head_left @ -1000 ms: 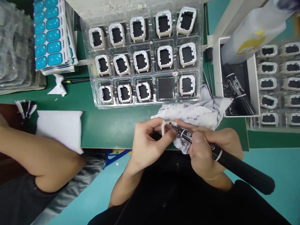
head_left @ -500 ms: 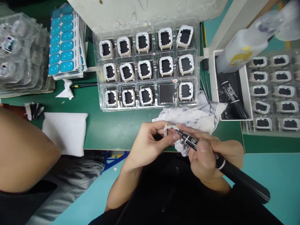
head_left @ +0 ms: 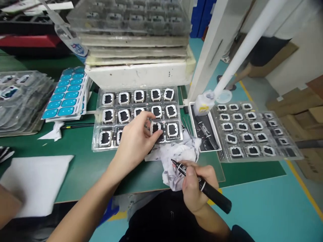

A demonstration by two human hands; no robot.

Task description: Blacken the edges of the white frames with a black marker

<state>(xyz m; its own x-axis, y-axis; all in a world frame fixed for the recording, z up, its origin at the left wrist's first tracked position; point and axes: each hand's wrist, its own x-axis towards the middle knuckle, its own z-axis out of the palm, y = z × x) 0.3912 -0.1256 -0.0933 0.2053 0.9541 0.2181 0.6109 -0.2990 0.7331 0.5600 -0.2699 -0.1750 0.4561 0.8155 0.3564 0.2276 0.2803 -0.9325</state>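
Observation:
My left hand (head_left: 137, 136) reaches over the front row of a clear plastic tray (head_left: 97, 145). Its thumb and fingers are closed on a white watch-case frame (head_left: 155, 127) at a pocket in that row. Several like frames, such as one white frame (head_left: 172, 129) just to the right, sit in the other pockets. Below the tray, my right hand (head_left: 199, 186) grips an uncapped black marker pen (head_left: 214, 197), its tip pointing up and left. A crumpled white cloth (head_left: 176, 158) lies under the marker's tip.
Left of the tray lie blue sticker sheets (head_left: 67, 94) and stacked trays (head_left: 22, 104). On the right, a box (head_left: 220, 148) holds a bottle (head_left: 203, 105) and markers, beside another filled tray (head_left: 252, 137). A white post (head_left: 214, 47) rises behind. Another person's arm (head_left: 8, 206) shows at left.
My left hand has carried the frame from beside the marker tip up to the tray's front row. My right hand, still holding the marker, is apart from it. The view has tilted up.

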